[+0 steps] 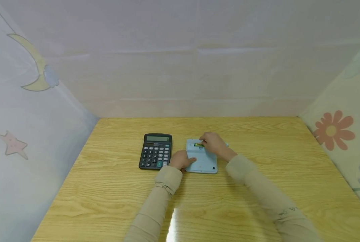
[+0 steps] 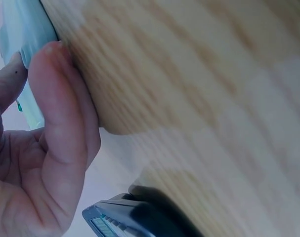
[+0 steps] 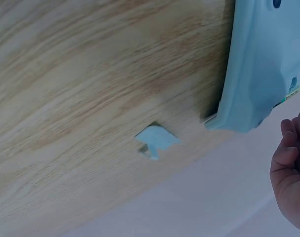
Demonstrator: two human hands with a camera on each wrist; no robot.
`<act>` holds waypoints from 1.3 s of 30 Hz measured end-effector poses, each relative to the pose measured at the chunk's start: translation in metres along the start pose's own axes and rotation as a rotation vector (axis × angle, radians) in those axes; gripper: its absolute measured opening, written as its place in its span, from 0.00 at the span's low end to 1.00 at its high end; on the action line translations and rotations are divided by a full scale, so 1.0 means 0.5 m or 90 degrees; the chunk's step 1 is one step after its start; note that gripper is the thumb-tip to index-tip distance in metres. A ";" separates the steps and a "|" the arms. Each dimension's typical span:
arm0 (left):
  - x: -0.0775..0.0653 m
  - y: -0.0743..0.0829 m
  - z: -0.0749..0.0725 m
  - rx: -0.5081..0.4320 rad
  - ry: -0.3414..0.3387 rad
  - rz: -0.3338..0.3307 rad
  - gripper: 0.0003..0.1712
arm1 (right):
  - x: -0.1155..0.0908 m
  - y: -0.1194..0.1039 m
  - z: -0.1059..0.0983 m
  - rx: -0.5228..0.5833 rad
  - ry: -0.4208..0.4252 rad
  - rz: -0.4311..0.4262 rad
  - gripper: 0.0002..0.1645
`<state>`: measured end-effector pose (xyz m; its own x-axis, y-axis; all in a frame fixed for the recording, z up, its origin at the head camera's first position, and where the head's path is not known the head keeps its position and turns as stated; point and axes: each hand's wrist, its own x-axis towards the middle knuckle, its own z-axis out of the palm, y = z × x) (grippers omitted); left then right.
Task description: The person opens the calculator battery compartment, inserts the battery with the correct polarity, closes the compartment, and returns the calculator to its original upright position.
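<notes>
A light blue calculator [image 1: 202, 163] lies back side up on the table, its battery compartment uncovered near the far edge. Inside shows a green battery [image 1: 198, 145]. My left hand [image 1: 180, 160] grips the calculator's near left side, thumb on the back and fingers along the edge. Over the compartment, my right hand [image 1: 214, 144] has curled fingers right at the battery's right end; its fingertips are partly hidden, and I cannot tell whether they pinch anything. A small light blue battery cover [image 3: 157, 137] lies on the table to the right of the calculator.
A black desk calculator [image 1: 155, 152] lies face up just left of my left hand, its display [image 1: 157, 138] lit with a digit. The wooden table [image 1: 107, 195] meets pale printed sheets [image 1: 174, 77] at the back and both sides.
</notes>
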<state>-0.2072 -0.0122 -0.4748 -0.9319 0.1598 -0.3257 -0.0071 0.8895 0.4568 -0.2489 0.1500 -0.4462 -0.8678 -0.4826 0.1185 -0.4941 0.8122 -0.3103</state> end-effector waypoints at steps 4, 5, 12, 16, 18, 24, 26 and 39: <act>0.005 -0.005 0.003 0.000 0.005 -0.001 0.26 | -0.011 0.006 -0.011 0.002 0.004 -0.006 0.10; 0.005 -0.006 0.003 -0.002 0.005 -0.002 0.26 | -0.014 0.007 -0.013 0.003 0.005 -0.006 0.11; 0.002 -0.008 0.001 -0.015 0.005 -0.007 0.24 | -0.015 0.008 -0.010 -0.002 -0.009 -0.003 0.10; 0.001 -0.006 0.000 -0.013 0.009 -0.002 0.24 | -0.004 -0.003 0.003 0.002 -0.007 -0.024 0.10; 0.000 -0.005 0.000 -0.013 0.009 0.003 0.24 | 0.002 -0.009 0.009 0.009 -0.004 -0.029 0.08; -0.004 0.001 -0.003 -0.009 0.011 0.010 0.24 | 0.015 -0.019 0.026 0.028 -0.001 -0.001 0.07; -0.005 0.002 -0.003 -0.006 0.012 0.010 0.23 | 0.017 -0.019 0.030 0.036 0.002 0.011 0.07; -0.002 0.000 -0.002 -0.011 0.011 0.000 0.25 | 0.033 -0.024 0.030 0.037 -0.026 0.055 0.05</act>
<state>-0.2065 -0.0126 -0.4736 -0.9381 0.1526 -0.3108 -0.0125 0.8822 0.4708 -0.2565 0.1274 -0.4546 -0.9038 -0.4249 0.0504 -0.4119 0.8320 -0.3715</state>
